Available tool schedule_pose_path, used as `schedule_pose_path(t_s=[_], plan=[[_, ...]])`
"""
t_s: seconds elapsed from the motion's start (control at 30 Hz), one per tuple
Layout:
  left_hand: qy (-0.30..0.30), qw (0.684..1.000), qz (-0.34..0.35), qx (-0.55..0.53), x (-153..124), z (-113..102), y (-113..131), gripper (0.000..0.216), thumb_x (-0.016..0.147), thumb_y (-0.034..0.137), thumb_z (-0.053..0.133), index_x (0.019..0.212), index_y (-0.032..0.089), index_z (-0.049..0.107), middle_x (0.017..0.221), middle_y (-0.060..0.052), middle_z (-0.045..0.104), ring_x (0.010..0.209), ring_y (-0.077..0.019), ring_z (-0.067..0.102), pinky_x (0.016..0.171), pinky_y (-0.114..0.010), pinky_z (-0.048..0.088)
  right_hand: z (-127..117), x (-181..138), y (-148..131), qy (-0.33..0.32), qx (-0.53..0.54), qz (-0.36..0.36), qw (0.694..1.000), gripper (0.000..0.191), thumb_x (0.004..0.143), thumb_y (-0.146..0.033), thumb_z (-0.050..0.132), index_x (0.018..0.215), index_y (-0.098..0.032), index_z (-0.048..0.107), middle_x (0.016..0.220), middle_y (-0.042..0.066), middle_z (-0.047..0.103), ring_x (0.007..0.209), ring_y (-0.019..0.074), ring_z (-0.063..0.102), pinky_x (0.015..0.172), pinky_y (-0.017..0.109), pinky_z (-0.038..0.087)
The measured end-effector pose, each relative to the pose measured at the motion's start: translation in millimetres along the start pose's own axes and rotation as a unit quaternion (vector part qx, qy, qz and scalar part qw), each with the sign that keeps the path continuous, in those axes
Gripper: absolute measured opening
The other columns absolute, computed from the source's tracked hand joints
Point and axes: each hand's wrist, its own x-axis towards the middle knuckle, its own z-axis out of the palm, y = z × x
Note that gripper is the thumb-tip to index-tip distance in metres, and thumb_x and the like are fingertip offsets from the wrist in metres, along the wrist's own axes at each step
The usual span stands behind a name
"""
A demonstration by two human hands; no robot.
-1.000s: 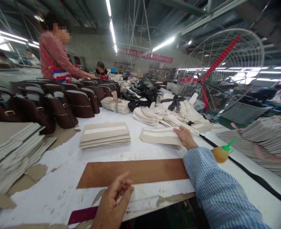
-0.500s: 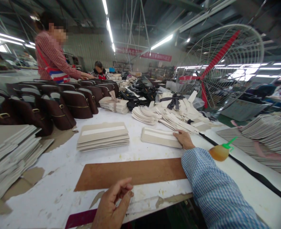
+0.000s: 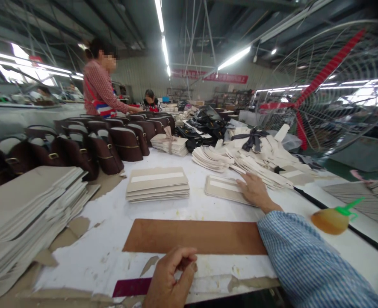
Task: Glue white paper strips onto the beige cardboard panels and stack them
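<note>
My right hand (image 3: 255, 190) reaches out in a blue striped sleeve and lies flat, fingers spread, on a small stack of beige card pieces (image 3: 222, 188) with a white strip. My left hand (image 3: 171, 278) rests at the table's near edge with its fingers curled in, thumb against forefinger; nothing shows in it. It sits beside a long brown board (image 3: 192, 236) and a dark red strip (image 3: 131, 287). A second beige stack (image 3: 157, 184) lies further left.
A tall pile of grey sheets (image 3: 22, 214) fills the left side. Rows of dark brown bags (image 3: 105, 143) stand behind. A glue bottle (image 3: 333, 219) with a green nozzle lies right. A big fan (image 3: 323, 102) stands right. A person in red stands far left.
The view has swung, so everything sits further right and lower. My right hand has settled flat on the beige stack. My left hand has stayed curled at the edge.
</note>
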Motion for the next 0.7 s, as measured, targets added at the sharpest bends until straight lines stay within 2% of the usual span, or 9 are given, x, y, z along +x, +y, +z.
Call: schedule_pose_path(t_s=[0.07,0.2,0.3,0.37,0.43,0.57,0.7], plan=[[-0.016,1.0,0.01,0.002,0,0,0,0.017,0.091,0.029,0.063,0.103,0.026,0.076,0.089,-0.003,0.076,0.079,-0.018,0.069,0.075,-0.026,0.054,7,-3,-12,-0.023,-0.007,-0.032,0.999,0.051,0.103,-0.046,0.044,0.138,-0.016,0.066,0.15,0.021,0.057,0.14,0.0356,0.049,0.116,0.053,0.037],[0.001,1.0,0.016,-0.016,-2,3,-9,0.018,0.091,0.028,0.062,0.102,0.025,0.076,0.09,-0.003,0.075,0.078,-0.0171,0.068,0.077,-0.026,0.053,13,-14,-24,-0.044,-0.019,-0.065,0.997,0.048,0.103,-0.045,0.041,0.13,-0.015,0.068,0.129,0.022,0.069,0.119,0.038,0.063,0.102,0.06,0.047],[-0.005,0.999,0.032,-0.038,-2,7,-18,0.02,0.092,0.028,0.059,0.103,0.024,0.076,0.089,-0.004,0.074,0.076,-0.0169,0.067,0.074,-0.026,0.052,6,-18,-36,-0.012,-0.021,-0.088,0.996,0.047,0.101,-0.041,0.043,0.125,-0.009,0.069,0.127,0.028,0.068,0.119,0.0442,0.062,0.097,0.068,0.047],[-0.012,0.998,0.042,-0.042,-2,9,-22,0.021,0.092,0.028,0.059,0.104,0.024,0.076,0.088,-0.005,0.074,0.075,-0.0169,0.067,0.072,-0.026,0.051,-3,-17,-57,0.016,-0.012,-0.123,0.992,0.046,0.101,-0.036,0.044,0.125,-0.006,0.069,0.13,0.031,0.065,0.125,0.0455,0.058,0.101,0.068,0.045],[-0.012,0.998,0.045,-0.036,-2,10,-24,0.022,0.092,0.028,0.058,0.104,0.023,0.076,0.088,-0.005,0.074,0.076,-0.0172,0.068,0.073,-0.026,0.052,-12,-16,-89,0.031,0.007,-0.185,0.982,0.042,0.102,-0.032,0.045,0.127,-0.008,0.069,0.134,0.027,0.064,0.129,0.0409,0.056,0.107,0.062,0.044],[-0.002,0.999,0.034,-0.019,-3,11,-26,0.022,0.092,0.025,0.059,0.106,0.023,0.076,0.091,-0.006,0.075,0.081,-0.0182,0.069,0.079,-0.028,0.053,-23,-18,-177,0.017,0.045,-0.327,0.944,0.036,0.103,-0.032,0.053,0.133,-0.019,0.068,0.138,0.016,0.064,0.13,0.0311,0.054,0.112,0.054,0.043],[-0.031,0.998,0.043,-0.023,-1,10,-30,0.021,0.093,0.023,0.061,0.108,0.022,0.075,0.089,-0.005,0.075,0.079,-0.0163,0.069,0.077,-0.026,0.053,-24,-25,-247,-0.013,0.039,-0.397,0.917,0.027,0.102,-0.025,0.058,0.125,-0.018,0.071,0.136,0.015,0.064,0.126,0.0292,0.052,0.106,0.047,0.046]])
